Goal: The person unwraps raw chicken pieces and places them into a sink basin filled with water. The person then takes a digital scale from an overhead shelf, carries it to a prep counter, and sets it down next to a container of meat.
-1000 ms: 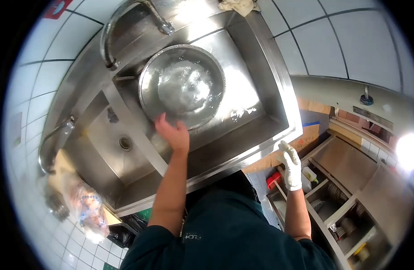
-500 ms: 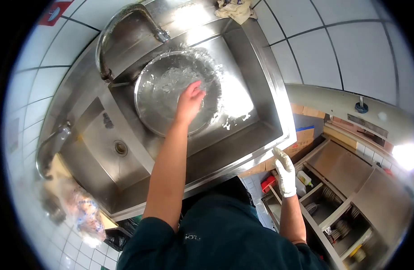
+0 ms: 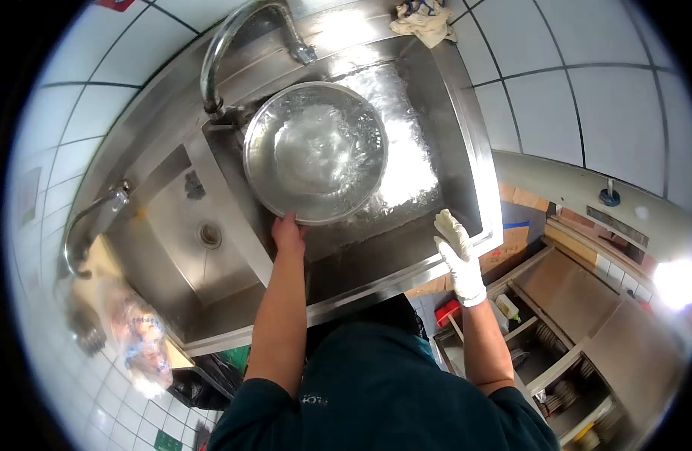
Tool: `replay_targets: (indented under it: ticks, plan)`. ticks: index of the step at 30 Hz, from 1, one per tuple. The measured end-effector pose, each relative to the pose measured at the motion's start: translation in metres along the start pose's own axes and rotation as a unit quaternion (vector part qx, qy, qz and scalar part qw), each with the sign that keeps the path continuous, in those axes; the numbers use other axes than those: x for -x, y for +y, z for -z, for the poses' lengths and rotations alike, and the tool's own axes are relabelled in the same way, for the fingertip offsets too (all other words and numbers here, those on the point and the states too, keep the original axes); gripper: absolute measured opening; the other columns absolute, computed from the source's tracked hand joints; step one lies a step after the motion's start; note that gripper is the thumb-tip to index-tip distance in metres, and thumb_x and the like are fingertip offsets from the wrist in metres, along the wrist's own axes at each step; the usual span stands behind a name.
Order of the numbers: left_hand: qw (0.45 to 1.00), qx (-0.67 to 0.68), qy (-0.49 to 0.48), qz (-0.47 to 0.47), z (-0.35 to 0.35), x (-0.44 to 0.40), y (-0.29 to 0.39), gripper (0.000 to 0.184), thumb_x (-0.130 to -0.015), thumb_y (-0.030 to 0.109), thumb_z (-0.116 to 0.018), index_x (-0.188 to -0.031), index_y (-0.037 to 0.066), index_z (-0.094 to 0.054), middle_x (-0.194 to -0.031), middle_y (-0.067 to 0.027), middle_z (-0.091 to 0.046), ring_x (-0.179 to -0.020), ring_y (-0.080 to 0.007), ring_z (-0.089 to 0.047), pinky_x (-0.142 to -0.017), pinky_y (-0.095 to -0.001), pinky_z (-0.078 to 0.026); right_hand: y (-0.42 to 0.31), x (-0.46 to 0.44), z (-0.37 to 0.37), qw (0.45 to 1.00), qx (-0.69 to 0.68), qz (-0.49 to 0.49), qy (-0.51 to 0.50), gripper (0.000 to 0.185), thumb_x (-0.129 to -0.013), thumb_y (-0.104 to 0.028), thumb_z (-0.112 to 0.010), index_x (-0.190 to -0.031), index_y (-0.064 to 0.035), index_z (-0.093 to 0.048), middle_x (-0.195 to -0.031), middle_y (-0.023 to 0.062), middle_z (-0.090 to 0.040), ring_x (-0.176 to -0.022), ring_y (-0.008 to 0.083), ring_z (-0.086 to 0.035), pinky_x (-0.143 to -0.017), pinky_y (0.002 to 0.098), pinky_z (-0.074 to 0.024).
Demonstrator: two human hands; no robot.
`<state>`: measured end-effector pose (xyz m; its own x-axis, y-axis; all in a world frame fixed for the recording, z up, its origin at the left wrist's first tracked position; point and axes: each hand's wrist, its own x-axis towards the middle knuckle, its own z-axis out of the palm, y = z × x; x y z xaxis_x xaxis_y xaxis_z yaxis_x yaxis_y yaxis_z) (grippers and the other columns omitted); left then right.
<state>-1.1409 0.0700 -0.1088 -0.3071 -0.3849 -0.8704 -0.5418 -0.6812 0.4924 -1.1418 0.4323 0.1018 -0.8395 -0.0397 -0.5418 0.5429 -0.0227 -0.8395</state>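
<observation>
The large metal bowl (image 3: 257,161) is located in the right basin (image 3: 353,264) of the sink, near the divider, and the basin walls surround it, so probably any water which passes over the rim is kept inside. The left hand (image 3: 289,235), which is bare, grasps the bowl at its near rim; the ends of some fingers are hidden there, and this grip seems suitable to steady or to tilt the bowl. The right hand (image 3: 460,259) wears a pale glove and holds nothing; its fingers are spread and loosely extended above the front edge of the sink, apart from the bowl, though I cannot tell whether it touches the edge. Inside the bowl there is clear water (image 3: 316,150), with bright reflections and ripples. More water lies on the floor of the same basin, mainly on the right of the bowl. The faucet (image 3: 208,75) has its spout near the far rim, and no stream is visible from it. In the left basin (image 3: 162,252) one sees a round drain (image 3: 209,235). Farther right, open compartments contain stacked plates (image 3: 562,395) and a white bottle (image 3: 507,307).
</observation>
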Motion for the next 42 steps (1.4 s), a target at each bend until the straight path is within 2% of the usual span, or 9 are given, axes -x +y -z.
replay_targets:
  ticks: [4,12,13,19,22,28,35,40,42]
  plan:
    - [0.994,-0.1,0.034,-0.01,-0.009,0.013,0.008,0.033,-0.095,0.009,-0.061,-0.126,0.002,-0.06,-0.117,-0.0111,-0.068,-0.099,-0.0248,-0.069,-0.076,-0.0366,-0.06,-0.004,-0.003,0.006,1.0,0.024,-0.012,0.017,0.067,-0.1,-0.005,-0.065,-0.159,0.0009,-0.033,-0.163,0.0184,-0.038,-0.15,0.0277,-0.038,-0.121,0.0386,-0.036]
    - [0.995,-0.082,-0.027,-0.049,-0.01,0.061,0.02,0.027,-0.092,0.006,-0.062,-0.117,-0.003,-0.064,-0.111,-0.0109,-0.069,-0.092,-0.0244,-0.07,-0.067,-0.0375,-0.062,0.001,-0.043,0.004,0.999,0.028,0.003,0.038,0.064,-0.102,-0.009,-0.065,-0.157,0.0052,-0.035,-0.16,0.0205,-0.042,-0.149,0.0277,-0.04,-0.122,0.0374,-0.0351]
    - [0.995,-0.083,-0.033,-0.051,-0.008,0.061,0.023,0.026,-0.092,0.006,-0.062,-0.116,-0.002,-0.064,-0.111,-0.011,-0.069,-0.091,-0.0245,-0.07,-0.067,-0.0375,-0.062,0.003,-0.055,0.001,0.999,0.012,0.002,0.046,0.058,-0.106,-0.011,-0.06,-0.157,0.0031,-0.037,-0.158,0.0165,-0.045,-0.146,0.0227,-0.044,-0.122,0.0343,-0.0346]
    - [0.997,-0.073,-0.01,-0.037,-0.007,0.076,0.02,0.024,-0.09,0.003,-0.062,-0.113,-0.003,-0.064,-0.107,-0.0116,-0.069,-0.09,-0.0261,-0.07,-0.065,-0.0382,-0.063,-0.018,-0.142,-0.017,0.996,0.076,0.016,0.05,0.064,-0.104,-0.042,-0.063,-0.154,-0.0049,-0.047,-0.152,0.0109,-0.053,-0.137,0.0213,-0.051,-0.113,0.0346,-0.0409]
    - [0.996,-0.083,0.016,-0.029,-0.006,0.082,0.021,0.022,-0.09,0.003,-0.062,-0.111,-0.004,-0.064,-0.104,-0.011,-0.068,-0.09,-0.0253,-0.07,-0.064,-0.0373,-0.062,-0.011,-0.199,-0.028,0.997,0.037,0.002,0.062,0.071,-0.101,-0.044,-0.066,-0.15,0.0045,-0.048,-0.15,0.0192,-0.056,-0.14,0.0242,-0.05,-0.114,0.0331,-0.0396]
    - [0.995,-0.095,0.02,-0.023,-0.002,0.102,0.026,0.023,-0.09,0.003,-0.061,-0.111,-0.007,-0.064,-0.105,-0.0122,-0.069,-0.089,-0.0238,-0.07,-0.067,-0.0362,-0.063,-0.031,-0.276,-0.079,0.983,0.18,-0.007,-0.019,0.085,-0.101,-0.066,-0.052,-0.153,0.0009,-0.046,-0.154,0.0193,-0.051,-0.141,0.0274,-0.049,-0.116,0.0378,-0.0378]
    - [0.996,-0.087,0.005,-0.011,0.002,0.108,0.02,0.023,-0.092,0.003,-0.061,-0.114,-0.002,-0.065,-0.106,-0.0092,-0.07,-0.09,-0.0228,-0.069,-0.067,-0.0358,-0.059,-0.005,-0.33,-0.125,0.934,0.334,0.043,-0.117,0.077,-0.104,-0.063,-0.041,-0.151,-0.0032,-0.05,-0.152,0.0228,-0.053,-0.145,0.0349,-0.046,-0.118,0.0397,-0.034]
    - [0.994,-0.103,0.03,-0.004,0.005,0.103,0.014,0.02,-0.092,0.001,-0.057,-0.107,-0.007,-0.067,-0.104,-0.0123,-0.07,-0.089,-0.0237,-0.07,-0.07,-0.0358,-0.062,0.028,-0.367,-0.125,0.965,0.218,-0.072,-0.128,0.075,-0.103,-0.06,-0.048,-0.147,-0.0005,-0.055,-0.153,0.0167,-0.054,-0.143,0.0283,-0.046,-0.117,0.037,-0.0343]
    - [0.997,-0.076,0.019,-0.012,0.008,0.1,0.011,0.02,-0.091,0.001,-0.057,-0.107,-0.007,-0.067,-0.103,-0.0126,-0.07,-0.088,-0.0239,-0.07,-0.069,-0.0364,-0.062,0.028,-0.363,-0.12,0.966,0.208,-0.061,-0.141,0.072,-0.106,-0.06,-0.04,-0.149,-0.0035,-0.054,-0.151,0.0134,-0.056,-0.137,0.0257,-0.051,-0.116,0.0375,-0.0356]
